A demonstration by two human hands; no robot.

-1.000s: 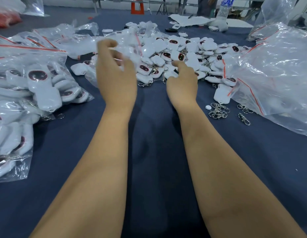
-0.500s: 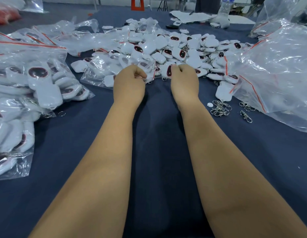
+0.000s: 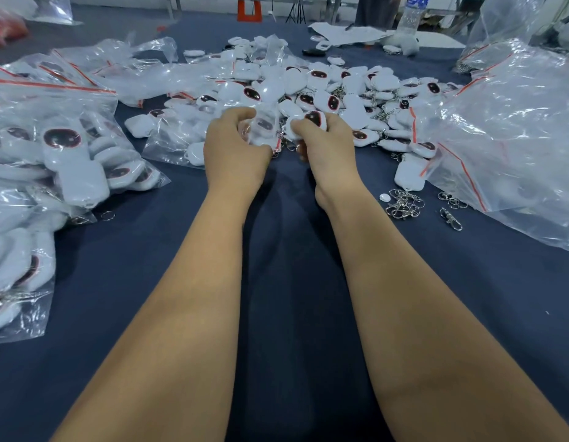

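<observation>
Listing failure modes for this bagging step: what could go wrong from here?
The left hand grips the small clear bag, which looks slack; the white keychain in the right hand may catch on its rim rather than slide in.
The keychain sits close to the loose pile; its chain might snag there.
The metal clasps lie near the right forearm and could get swept aside.

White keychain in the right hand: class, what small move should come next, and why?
Probably slide the white keychain into the small clear bag: the right hand holds it beside the bag gripped by the left hand, and packed bags lie nearby.
</observation>
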